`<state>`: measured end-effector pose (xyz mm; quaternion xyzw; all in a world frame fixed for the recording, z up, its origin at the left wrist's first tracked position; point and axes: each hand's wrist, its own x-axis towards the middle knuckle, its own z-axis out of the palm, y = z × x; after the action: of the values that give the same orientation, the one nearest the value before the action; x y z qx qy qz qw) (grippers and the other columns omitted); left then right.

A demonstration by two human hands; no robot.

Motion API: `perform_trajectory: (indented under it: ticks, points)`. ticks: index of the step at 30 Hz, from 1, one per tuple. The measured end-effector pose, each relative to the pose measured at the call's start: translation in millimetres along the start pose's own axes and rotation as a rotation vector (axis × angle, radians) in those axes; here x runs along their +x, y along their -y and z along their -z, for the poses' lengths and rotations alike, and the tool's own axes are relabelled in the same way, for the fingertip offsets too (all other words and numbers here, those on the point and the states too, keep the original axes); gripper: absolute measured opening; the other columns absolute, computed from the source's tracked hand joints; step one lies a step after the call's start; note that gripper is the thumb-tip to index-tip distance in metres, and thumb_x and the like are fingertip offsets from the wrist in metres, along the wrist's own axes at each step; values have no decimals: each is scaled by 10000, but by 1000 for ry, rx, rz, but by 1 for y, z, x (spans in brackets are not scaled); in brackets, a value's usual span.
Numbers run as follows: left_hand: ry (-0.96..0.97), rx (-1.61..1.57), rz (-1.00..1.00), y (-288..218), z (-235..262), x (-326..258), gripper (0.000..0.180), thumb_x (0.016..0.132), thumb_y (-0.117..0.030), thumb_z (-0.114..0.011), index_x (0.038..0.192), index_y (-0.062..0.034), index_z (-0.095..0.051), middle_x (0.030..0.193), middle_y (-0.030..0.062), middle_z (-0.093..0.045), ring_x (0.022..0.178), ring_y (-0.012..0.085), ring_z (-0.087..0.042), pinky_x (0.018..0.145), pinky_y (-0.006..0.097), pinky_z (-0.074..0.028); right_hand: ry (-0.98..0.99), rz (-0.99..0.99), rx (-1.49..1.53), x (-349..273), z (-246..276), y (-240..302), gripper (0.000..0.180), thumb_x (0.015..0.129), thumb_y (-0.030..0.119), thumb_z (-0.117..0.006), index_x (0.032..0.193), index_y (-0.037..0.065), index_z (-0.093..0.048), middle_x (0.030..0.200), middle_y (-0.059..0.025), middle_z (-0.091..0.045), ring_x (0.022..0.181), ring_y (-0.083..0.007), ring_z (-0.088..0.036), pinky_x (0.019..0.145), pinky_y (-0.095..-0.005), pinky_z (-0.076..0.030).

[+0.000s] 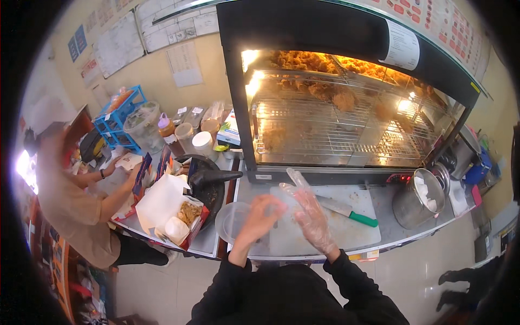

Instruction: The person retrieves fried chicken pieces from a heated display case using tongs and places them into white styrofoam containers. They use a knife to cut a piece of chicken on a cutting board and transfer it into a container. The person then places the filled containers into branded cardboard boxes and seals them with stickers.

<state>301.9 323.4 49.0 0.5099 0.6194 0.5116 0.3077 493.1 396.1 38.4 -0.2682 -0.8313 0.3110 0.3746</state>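
Note:
My right hand (pixel 312 219) wears a clear plastic glove, its fingers stretched out above a white cutting board (pixel 346 238). The glove's loose fingertips stick up past my own. Close on its left, my bare left hand (pixel 259 218) has its fingers curled together in a pinch; blur hides whether anything is between them. A clear plastic bowl (pixel 225 223) sits partly behind my left hand. To the right of my gloved hand, a knife with a green handle (pixel 363 219) lies on the board.
A lit warming cabinet (pixel 319 176) with fried chicken (pixel 344 100) stands behind the board. On the right is a metal pot (pixel 403 208). Leftward are a black stone mortar (pixel 216 203) with its pestle (pixel 214 177), an open food box (pixel 157 203) and a co-worker (pixel 81 211) handling boxes.

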Motion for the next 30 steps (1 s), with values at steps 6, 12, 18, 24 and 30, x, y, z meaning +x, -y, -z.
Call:
perform_trajectory:
  ticks: [6,12,18,24,30]
  points:
    - [9,-99,20,22,-12,3,188,893,-264,-744,932,-84,-706,1261,100,-543,1150,197,-501,910,321,-409,-7,140,-348,9,-2,-2,585,953,364,-611,1468,126,-469,1591,-163,-281,1457,-419,-263,1170,-525,-242]
    - [-89,-106,18,49,8,22,188,871,-234,-762,939,-70,-701,1211,102,-575,1182,234,-511,1032,361,-383,354,161,-355,-6,-3,-55,630,998,506,-391,1536,178,-367,1641,-153,-163,1514,-390,-81,1209,-526,-78]
    - [219,-138,362,51,17,62,255,874,-259,-757,941,-14,-730,1031,69,-687,951,153,-611,869,306,-474,469,305,-445,-9,-17,-57,614,1002,474,-408,1549,201,-346,1650,-132,-150,1516,-382,-77,1214,-515,-49]
    - [143,143,204,95,27,91,275,852,-263,-743,848,12,-735,864,80,-720,797,149,-643,762,320,-506,565,308,145,-12,-43,-92,640,936,421,-522,1534,244,-375,1636,-99,-222,1491,-381,-189,1190,-560,-132]
    - [127,73,322,92,37,86,458,858,-425,-755,895,31,-726,827,77,-711,797,150,-643,776,326,-505,552,470,-460,14,-28,-80,698,899,410,-570,1537,232,-351,1621,-122,-242,1494,-395,-171,1194,-567,-123]
